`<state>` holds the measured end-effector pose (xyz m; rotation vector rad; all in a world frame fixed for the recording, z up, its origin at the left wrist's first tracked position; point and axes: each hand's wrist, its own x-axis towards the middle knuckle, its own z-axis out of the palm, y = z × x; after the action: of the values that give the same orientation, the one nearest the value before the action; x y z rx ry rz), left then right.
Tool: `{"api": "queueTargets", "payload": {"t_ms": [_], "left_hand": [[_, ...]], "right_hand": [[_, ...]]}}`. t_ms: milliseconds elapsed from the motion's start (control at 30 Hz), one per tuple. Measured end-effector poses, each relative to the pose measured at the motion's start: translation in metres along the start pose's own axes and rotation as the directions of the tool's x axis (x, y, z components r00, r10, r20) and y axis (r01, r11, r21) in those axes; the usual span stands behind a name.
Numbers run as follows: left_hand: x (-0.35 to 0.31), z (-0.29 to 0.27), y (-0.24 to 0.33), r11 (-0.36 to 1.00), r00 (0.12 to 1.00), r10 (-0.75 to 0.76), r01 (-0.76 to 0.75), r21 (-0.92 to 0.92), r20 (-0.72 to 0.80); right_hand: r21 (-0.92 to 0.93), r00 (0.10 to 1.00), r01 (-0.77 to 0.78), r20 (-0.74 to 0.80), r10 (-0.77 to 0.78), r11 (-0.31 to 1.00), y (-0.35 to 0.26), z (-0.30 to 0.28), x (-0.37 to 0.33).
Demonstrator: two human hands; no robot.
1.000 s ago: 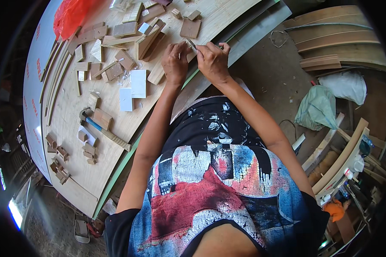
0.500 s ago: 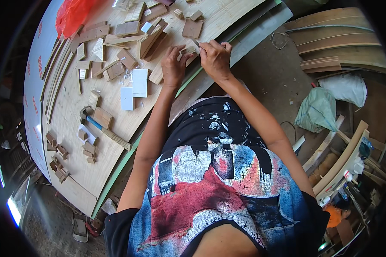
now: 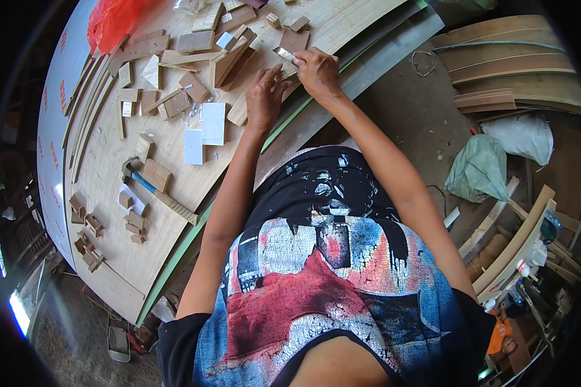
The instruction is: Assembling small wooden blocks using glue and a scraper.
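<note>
My right hand (image 3: 319,72) grips a flat metal blade (image 3: 285,54), its shiny end pointing left above the board. Its handle, if there is one, is hidden in the fingers. Beside it, my left hand (image 3: 265,98) is closed with curled fingers at a small wooden block (image 3: 290,68) near the board's edge; the fingers partly cover the block. Just beyond the blade lies a flat brown wood piece (image 3: 295,40). A longer wedge-like wooden assembly (image 3: 231,64) stands left of my left hand.
Wood offcuts, two white cards (image 3: 214,124) and a blue-handled hammer (image 3: 150,187) lie on the large plywood board (image 3: 103,180). A red plastic bag (image 3: 113,26) sits at the far left. On the right are a green sack (image 3: 478,169) and curved wooden panels (image 3: 510,61).
My right hand has moved slightly left and away from me, turning the blade so its flat face shows. My left hand stays nearly in place, its fingers more curled.
</note>
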<state>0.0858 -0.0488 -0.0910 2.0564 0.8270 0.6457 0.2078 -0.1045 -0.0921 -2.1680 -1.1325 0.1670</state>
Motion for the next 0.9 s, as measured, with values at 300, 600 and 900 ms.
{"api": "queueTargets", "payload": {"t_ms": [300, 600, 900], "left_hand": [[0.004, 0.006, -0.006, 0.987, 0.996, 0.088, -0.088, 0.131, 0.006], [0.003, 0.009, -0.007, 0.981, 0.995, 0.099, -0.096, 0.171, -0.013], [0.003, 0.006, -0.002, 0.965, 0.992, 0.126, -0.114, 0.235, -0.033]], "right_hand": [[0.08, 0.999, -0.03, -0.015, 0.031, 0.996, 0.005, -0.007, -0.007], [-0.002, 0.994, 0.044, -0.099, -0.044, 0.999, 0.004, -0.008, -0.006], [0.036, 0.998, 0.016, -0.065, -0.014, 0.999, 0.005, -0.01, -0.012]]}}
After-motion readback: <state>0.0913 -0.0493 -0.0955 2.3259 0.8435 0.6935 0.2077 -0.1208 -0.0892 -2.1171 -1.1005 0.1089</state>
